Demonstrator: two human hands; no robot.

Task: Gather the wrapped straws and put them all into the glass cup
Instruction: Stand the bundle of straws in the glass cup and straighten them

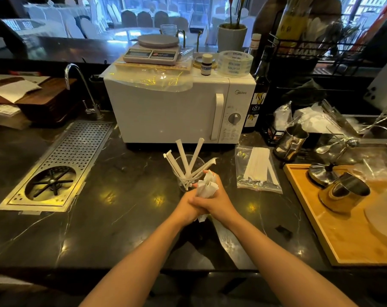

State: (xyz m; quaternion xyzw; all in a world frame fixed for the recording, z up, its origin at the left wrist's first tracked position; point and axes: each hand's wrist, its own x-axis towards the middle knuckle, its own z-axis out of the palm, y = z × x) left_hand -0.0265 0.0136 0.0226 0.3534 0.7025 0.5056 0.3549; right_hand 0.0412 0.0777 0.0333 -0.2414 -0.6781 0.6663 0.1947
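A clear glass cup (179, 167) stands on the dark counter in front of the microwave. Several white wrapped straws (182, 156) lean in it, fanned out. Just in front of the cup, my left hand (189, 206) and my right hand (219, 202) are clasped together around a crumpled wad of white paper (207, 188). A scrap of the paper sticks out below the hands. To the right, a clear plastic bag (258, 169) lies flat with a few more wrapped straws inside.
A white microwave (179, 109) stands close behind the cup. A perforated metal drain tray (61, 165) is set into the counter at left, beside a tap. At right, a wooden tray (334, 227) holds metal cups, and a steel pitcher (291, 142) stands behind the bag.
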